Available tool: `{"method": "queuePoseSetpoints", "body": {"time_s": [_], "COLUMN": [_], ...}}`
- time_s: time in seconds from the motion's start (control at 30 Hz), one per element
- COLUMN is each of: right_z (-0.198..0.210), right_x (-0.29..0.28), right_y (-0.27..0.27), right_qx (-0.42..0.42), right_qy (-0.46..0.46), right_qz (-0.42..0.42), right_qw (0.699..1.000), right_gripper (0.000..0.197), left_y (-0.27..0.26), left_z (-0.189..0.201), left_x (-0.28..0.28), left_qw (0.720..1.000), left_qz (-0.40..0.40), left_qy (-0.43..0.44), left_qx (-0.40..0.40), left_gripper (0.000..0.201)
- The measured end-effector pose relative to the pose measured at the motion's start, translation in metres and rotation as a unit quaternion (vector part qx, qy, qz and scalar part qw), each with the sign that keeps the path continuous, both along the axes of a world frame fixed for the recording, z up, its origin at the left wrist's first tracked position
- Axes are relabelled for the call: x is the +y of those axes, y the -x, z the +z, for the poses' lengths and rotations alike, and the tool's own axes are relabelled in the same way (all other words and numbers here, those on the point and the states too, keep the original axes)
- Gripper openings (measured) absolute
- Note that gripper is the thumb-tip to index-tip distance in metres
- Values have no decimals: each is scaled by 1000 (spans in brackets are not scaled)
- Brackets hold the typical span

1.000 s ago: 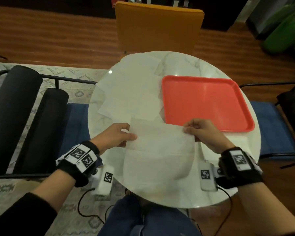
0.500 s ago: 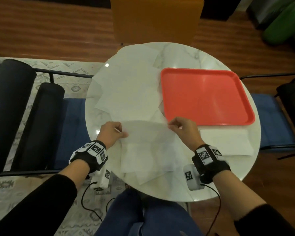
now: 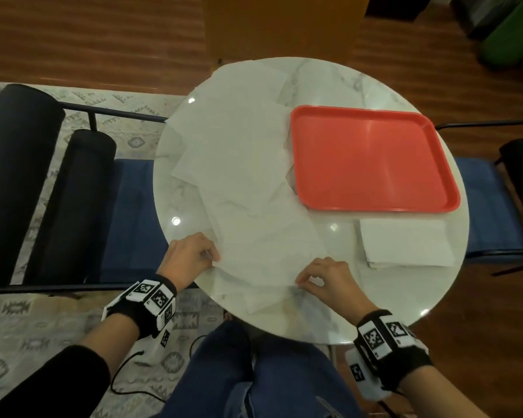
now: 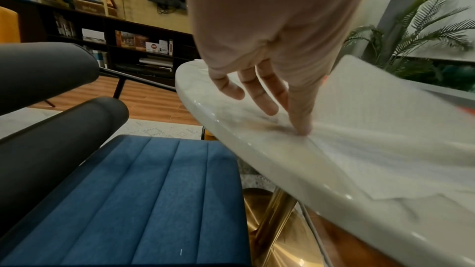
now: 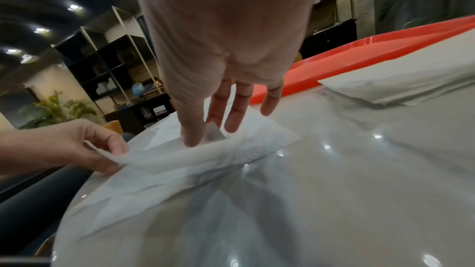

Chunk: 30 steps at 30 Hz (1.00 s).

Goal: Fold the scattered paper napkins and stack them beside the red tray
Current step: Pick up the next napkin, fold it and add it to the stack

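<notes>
A white paper napkin [image 3: 269, 251] lies at the near edge of the round marble table [image 3: 375, 312]. My left hand [image 3: 213, 258] pinches its left corner and my right hand [image 3: 301, 284] pinches its right corner; both sit low by the table's front rim. In the right wrist view the napkin [image 5: 180, 157] sags between the right hand [image 5: 203, 135] and the left hand [image 5: 113, 153]. The left hand [image 4: 303, 129] presses the sheet [image 4: 372, 119] against the tabletop. The red tray [image 3: 372, 158] is empty. A stack of folded napkins [image 3: 405, 244] lies just in front of it.
Several unfolded napkins [image 3: 233, 140] overlap across the table's left half, up to the tray's left rim. A blue-seated chair [image 3: 127, 212] with black bolsters stands at the left, another blue seat [image 3: 483, 206] at the right, an orange chair [image 3: 284, 25] beyond the table.
Both hands have carried the napkin's pinched edge towards me, from the middle of the table down to its front rim. The folded stack by the tray has come into full view.
</notes>
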State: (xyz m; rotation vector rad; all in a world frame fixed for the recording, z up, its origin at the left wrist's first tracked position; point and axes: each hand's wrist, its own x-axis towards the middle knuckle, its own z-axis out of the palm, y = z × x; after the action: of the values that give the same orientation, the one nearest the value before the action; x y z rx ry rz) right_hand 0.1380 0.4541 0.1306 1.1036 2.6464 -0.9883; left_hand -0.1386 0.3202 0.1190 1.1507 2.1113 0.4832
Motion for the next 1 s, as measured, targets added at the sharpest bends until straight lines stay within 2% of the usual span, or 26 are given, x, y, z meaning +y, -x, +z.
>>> {"method": "queuePoseSetpoints", "body": {"time_s": [0.07,0.13,0.2,0.27,0.33,0.4,0.47,0.53,0.7,0.87,1.0], "right_z": [5,12,17,17,15,10,-1,-16,-40,-38,-32], "right_x": [0,3,7,5,-3,-19,-37,-49,-42,-13,3], "right_y": [1,4,12,28,52,78,96,102,81,46,23], "right_qx": [-44,-52,-7,48,61,12,-56,-79,-83,-127,-167], "right_qy": [3,5,-1,-32,-55,-38,-15,7,-30,-42,-47], "right_qz": [29,25,-12,-41,-24,40,117,149,148,80,35], "right_qw": [999,998,1000,997,996,998,991,986,985,988,984], "right_gripper": [10,15,19,27,37,48,55,57,57,57,54], "left_y": [3,4,-1,-15,-35,-51,-56,-55,-54,-54,-54], "left_z": [0,2,6,6,0,-12,-26,-39,-49,-53,-51], "left_x": [-4,-5,-3,-1,1,1,-1,-6,-11,-13,-9], "left_qw": [1000,998,995,992,991,979,968,969,971,970,969], "left_qz": [-12,-8,17,-3,-81,-154,-180,-177,-165,-168,-174], "left_qy": [-15,-52,-94,-118,-77,22,76,70,66,49,60], "left_qx": [9,21,34,50,79,129,159,156,161,168,163], "left_gripper": [38,47,43,37,48,70,87,91,88,92,104]}}
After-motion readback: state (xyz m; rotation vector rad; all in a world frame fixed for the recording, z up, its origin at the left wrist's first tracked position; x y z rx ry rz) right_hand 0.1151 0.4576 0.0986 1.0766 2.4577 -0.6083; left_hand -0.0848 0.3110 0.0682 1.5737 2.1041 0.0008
